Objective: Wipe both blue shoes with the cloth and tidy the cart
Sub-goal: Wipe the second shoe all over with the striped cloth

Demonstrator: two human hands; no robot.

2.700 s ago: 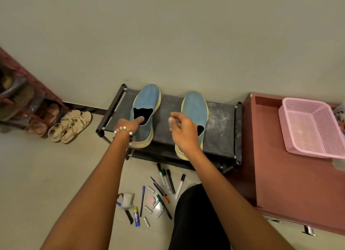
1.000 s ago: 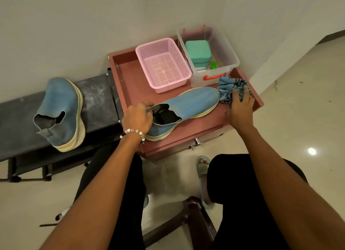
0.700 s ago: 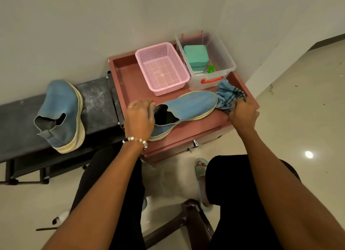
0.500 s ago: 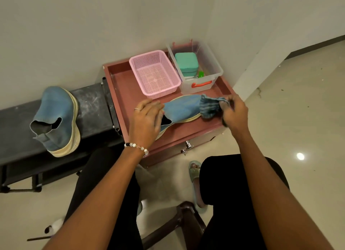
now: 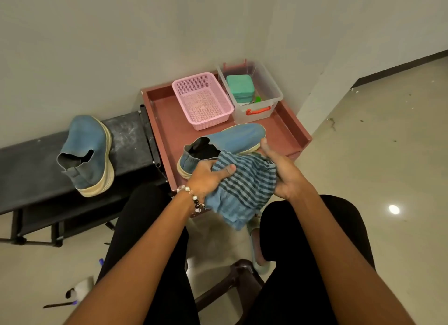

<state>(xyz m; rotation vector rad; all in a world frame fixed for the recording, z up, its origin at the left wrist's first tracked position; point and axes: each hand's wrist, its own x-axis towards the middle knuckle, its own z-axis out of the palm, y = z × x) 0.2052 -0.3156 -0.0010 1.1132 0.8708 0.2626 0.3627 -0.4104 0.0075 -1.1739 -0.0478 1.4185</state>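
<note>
On the red cart [image 5: 294, 128] by the corner wall, one blue shoe [image 5: 232, 138] lies on the surface. We now grip the striped cloth [image 5: 244, 186] with our left hand [image 5: 206, 176] and right hand [image 5: 283, 174], lifted off the cart, so wiping can begin; the other shoe [image 5: 87, 155] waits on the black rack [image 5: 29, 162].
</note>
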